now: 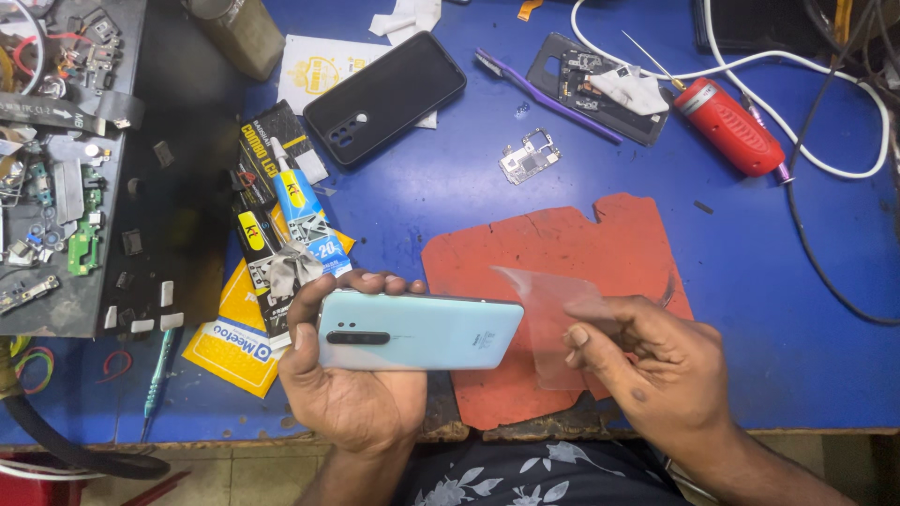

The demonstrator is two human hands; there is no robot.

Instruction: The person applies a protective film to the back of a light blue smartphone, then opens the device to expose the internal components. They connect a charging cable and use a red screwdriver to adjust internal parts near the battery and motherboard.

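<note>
Lower centre of frame: left hand point(352, 384) clamps pale-green smartphone point(419, 332) by its long edges, back up. Right hand point(656, 370) pinches clear film point(548, 314) at one edge. Phone likely rigid, slick; film flimsy, best held by edges.

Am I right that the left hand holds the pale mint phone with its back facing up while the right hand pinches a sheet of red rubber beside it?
Not quite. In the head view the right hand pinches a clear plastic film, not red rubber; the red mat lies on the table beneath. The left hand does hold the mint phone back up.
</note>
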